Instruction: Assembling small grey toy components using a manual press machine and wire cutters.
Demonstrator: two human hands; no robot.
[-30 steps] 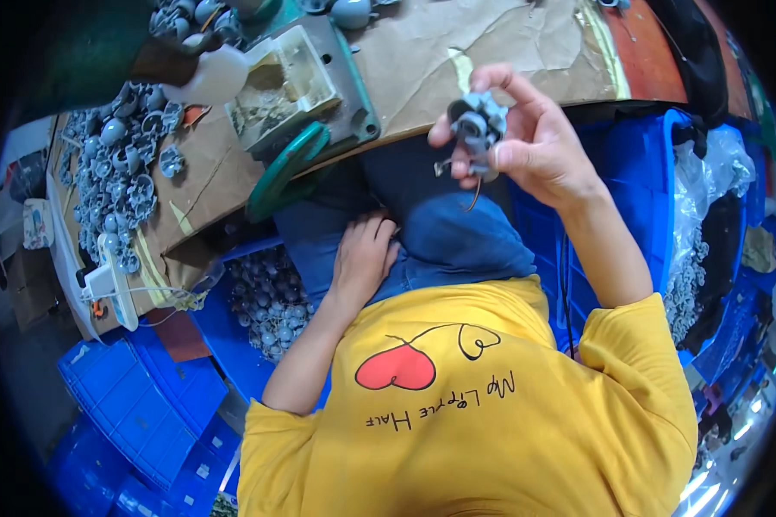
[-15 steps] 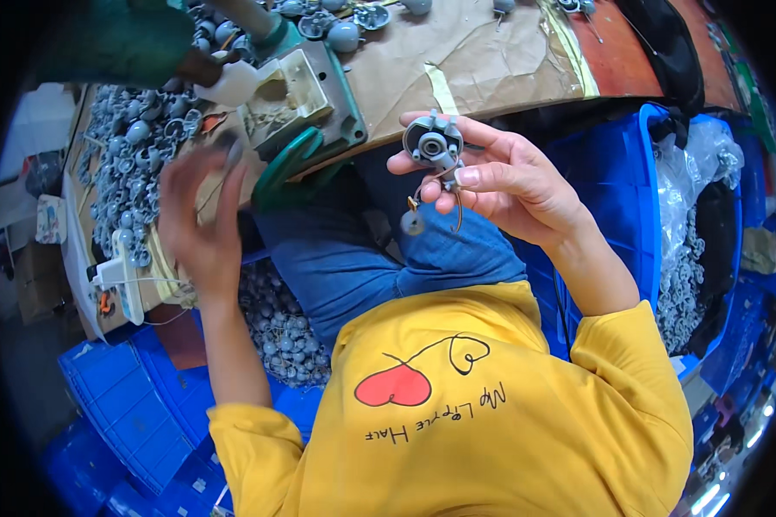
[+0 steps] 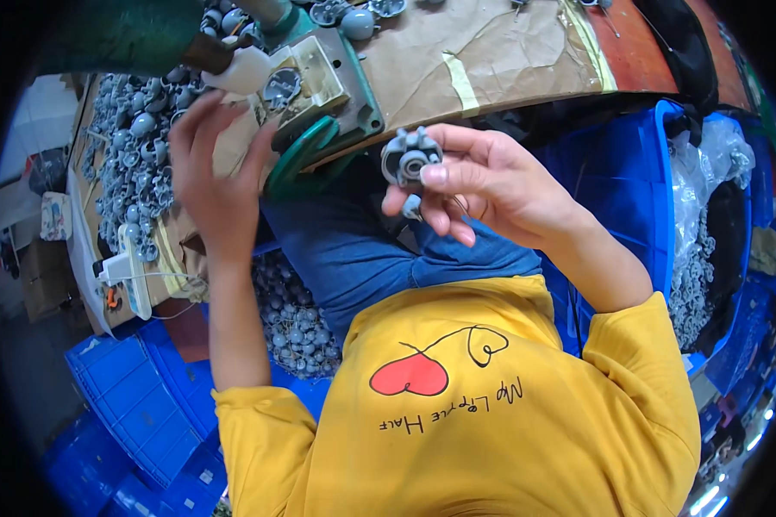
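Observation:
My right hand (image 3: 491, 177) grips a grey round plastic housing (image 3: 412, 162) with a ringed hub at its centre. A smaller grey piece (image 3: 412, 207) hangs beneath it by the fingers, and a thin wire shows there. My left hand (image 3: 220, 177) is raised beside the green press, its fingers apart and slightly blurred, with nothing seen in it. Close to its fingertips, a round grey cup-shaped part (image 3: 282, 87) lies in the pale fixture (image 3: 323, 73) on the press base. Above the fixture is the white rounded head (image 3: 240, 71) of the press.
Heaped grey plastic parts (image 3: 142, 138) cover the bench's left side, beside a white power strip (image 3: 136, 271). Brown paper (image 3: 457, 52) covers the bench. More round parts fill a container (image 3: 293, 323) below. A blue bin (image 3: 664, 198) with plastic bags stands right.
A round grey part now lies in the press fixture, where none showed before. My left hand has moved up and right towards it. My right hand has turned the housing and lowered it slightly.

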